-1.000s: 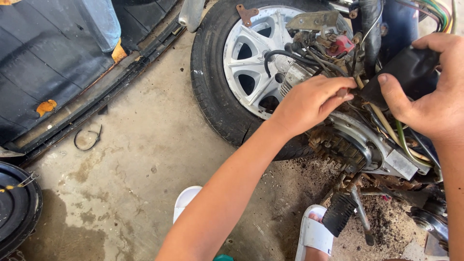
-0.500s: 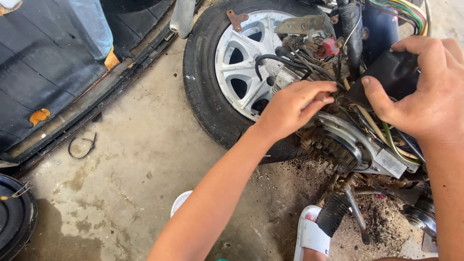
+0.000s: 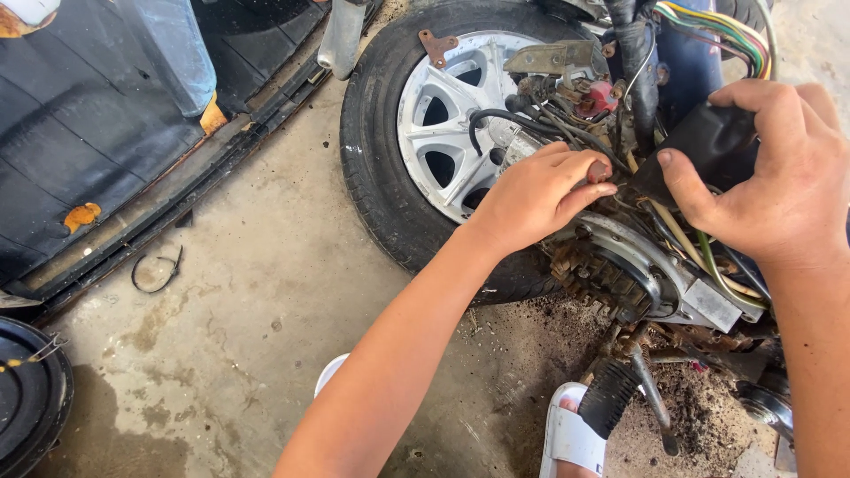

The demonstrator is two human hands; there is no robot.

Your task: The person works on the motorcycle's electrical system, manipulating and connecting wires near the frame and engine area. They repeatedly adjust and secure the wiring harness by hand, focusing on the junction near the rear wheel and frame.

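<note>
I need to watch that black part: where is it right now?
In the head view, upper right: the black part is pinched in the right hand, beside the left hand.

Left hand [image 3: 540,190] curled, fingertips pinching among the tangled wires [image 3: 567,124] beside the silver-spoked wheel [image 3: 443,133]; right hand [image 3: 779,177] grips a black rubbery cover [image 3: 704,146], thumb pressing its lower edge. Below the hands sits a dirty engine casing [image 3: 637,274] with a black kick-start lever [image 3: 611,398], over a white sandal [image 3: 571,438]. Stained concrete floor [image 3: 248,292], black wire loop [image 3: 158,270] lying by a dark metal frame [image 3: 133,212] on the left.
</note>
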